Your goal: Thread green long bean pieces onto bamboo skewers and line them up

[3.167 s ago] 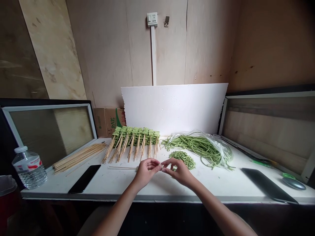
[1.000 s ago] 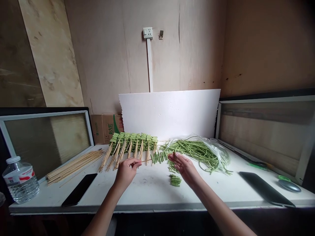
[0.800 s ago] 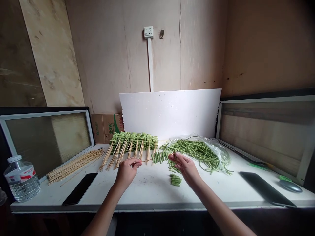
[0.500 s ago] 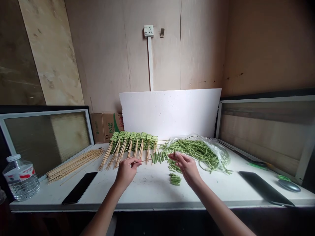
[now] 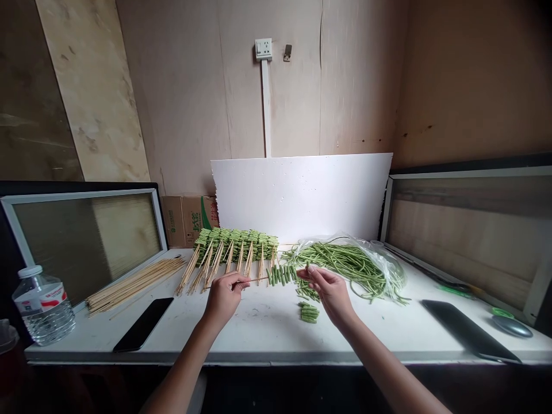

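Note:
My left hand (image 5: 225, 294) is closed around a thin bamboo skewer (image 5: 259, 279), which points to the right. Several short green bean pieces (image 5: 281, 275) sit side by side along it, crosswise to the stick. At the skewer's far end, my right hand (image 5: 331, 292) pinches a cut bean piece (image 5: 307, 266) between thumb and fingers; the fingertips partly hide where the tip meets it. Below that hand lies a small bundle of cut beans (image 5: 309, 313), with more loose cut pieces (image 5: 305, 291) just behind it.
Stacked bean skewers (image 5: 237, 244) lie at the back left, handles forward. Bare bamboo skewers (image 5: 135, 282) and a black phone (image 5: 144, 325) are left, beside a water bottle (image 5: 43, 307). Long beans (image 5: 340, 259) spill from a plastic bag. Another dark device (image 5: 466, 330) lies right.
The view has shifted slightly, so the scene sits a little further right and higher. Both hands keep nearly the same hold on the skewer and the bean piece.

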A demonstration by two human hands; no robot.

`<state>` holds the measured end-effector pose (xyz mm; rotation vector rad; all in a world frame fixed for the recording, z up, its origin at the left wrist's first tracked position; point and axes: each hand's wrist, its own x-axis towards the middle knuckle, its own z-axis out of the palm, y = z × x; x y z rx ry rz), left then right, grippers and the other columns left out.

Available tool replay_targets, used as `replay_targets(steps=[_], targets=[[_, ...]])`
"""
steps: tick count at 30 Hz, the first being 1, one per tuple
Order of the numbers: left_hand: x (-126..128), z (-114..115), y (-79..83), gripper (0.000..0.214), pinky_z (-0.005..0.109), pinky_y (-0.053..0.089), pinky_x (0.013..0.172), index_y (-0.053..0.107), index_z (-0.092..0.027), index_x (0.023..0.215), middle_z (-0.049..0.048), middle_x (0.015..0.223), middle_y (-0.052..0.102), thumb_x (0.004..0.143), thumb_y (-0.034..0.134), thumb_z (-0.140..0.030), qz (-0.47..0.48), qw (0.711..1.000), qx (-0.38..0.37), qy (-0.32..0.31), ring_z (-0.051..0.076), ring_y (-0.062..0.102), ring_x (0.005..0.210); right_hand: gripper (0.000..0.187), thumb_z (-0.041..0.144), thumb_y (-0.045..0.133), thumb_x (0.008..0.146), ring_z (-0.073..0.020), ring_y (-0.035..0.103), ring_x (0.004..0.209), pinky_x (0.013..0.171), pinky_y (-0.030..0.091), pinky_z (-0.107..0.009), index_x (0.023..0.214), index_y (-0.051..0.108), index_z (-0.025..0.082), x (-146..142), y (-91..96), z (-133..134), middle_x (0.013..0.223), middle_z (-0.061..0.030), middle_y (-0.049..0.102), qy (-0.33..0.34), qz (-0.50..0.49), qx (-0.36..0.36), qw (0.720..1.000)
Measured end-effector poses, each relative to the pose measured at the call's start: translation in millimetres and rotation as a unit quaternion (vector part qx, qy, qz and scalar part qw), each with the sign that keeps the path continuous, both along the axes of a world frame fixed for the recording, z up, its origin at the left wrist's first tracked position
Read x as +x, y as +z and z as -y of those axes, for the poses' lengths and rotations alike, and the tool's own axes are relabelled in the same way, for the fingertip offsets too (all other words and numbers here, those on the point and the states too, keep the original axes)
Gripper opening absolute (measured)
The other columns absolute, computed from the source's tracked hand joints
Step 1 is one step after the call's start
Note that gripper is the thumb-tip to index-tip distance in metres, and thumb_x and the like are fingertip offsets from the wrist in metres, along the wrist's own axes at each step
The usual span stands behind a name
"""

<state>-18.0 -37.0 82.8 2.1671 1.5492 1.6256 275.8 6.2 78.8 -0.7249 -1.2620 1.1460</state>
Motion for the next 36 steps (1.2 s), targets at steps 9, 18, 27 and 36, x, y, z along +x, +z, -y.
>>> replay_targets(steps=[9,18,27,36], targets=[[2.8,-2.4,-5.8,0.018,0.028,0.051,0.069,0.079,-0.02,0.08,0.004,0.081,0.077,0.087,0.064,-0.013,0.003,1.0,0.015,-0.007,0.019,0.07,0.074,0.034,0.053,0.082,0.081,-0.033,0.073,0.11,0.083,0.06,-0.04,0.096,0.083,0.022,-3.7,-2.3,3.7,0.107,-0.0125,0.081,-0.01,-0.021,-0.009,1.0],[5.0,0.5,0.4,0.016,0.027,0.051,0.065,0.08,-0.02,0.084,0.0032,0.08,0.077,0.086,0.066,-0.012,0.012,0.998,0.058,0.007,0.018,0.068,0.071,0.032,0.05,0.086,0.076,-0.0276,0.074,0.092,0.07,0.056,-0.035,0.095,0.083,0.025,-4.7,10.7,11.4,0.103,-0.0103,0.081,-0.038,-0.026,0.026,0.999],[5.5,-2.3,-4.6,0.017,0.027,0.053,0.066,0.079,-0.02,0.088,0.0048,0.084,0.078,0.089,0.064,-0.012,-0.005,0.999,0.052,-0.011,0.019,0.071,0.075,0.039,0.049,0.093,0.064,-0.0285,0.071,0.094,0.066,0.053,-0.033,0.091,0.083,0.022,-4.8,10.7,6.4,0.096,-0.0108,0.08,-0.046,-0.07,-0.019,0.996],[3.1,-4.1,-8.1,0.032,0.027,0.057,0.07,0.078,-0.021,0.086,0.0021,0.084,0.079,0.087,0.053,-0.001,-0.028,0.998,0.05,-0.003,0.019,0.075,0.08,0.038,0.049,0.09,0.071,-0.0194,0.062,0.076,0.065,0.049,-0.031,0.096,0.081,0.022,-5.2,6.0,5.8,0.099,-0.009,0.077,-0.029,-0.048,0.01,0.998]])
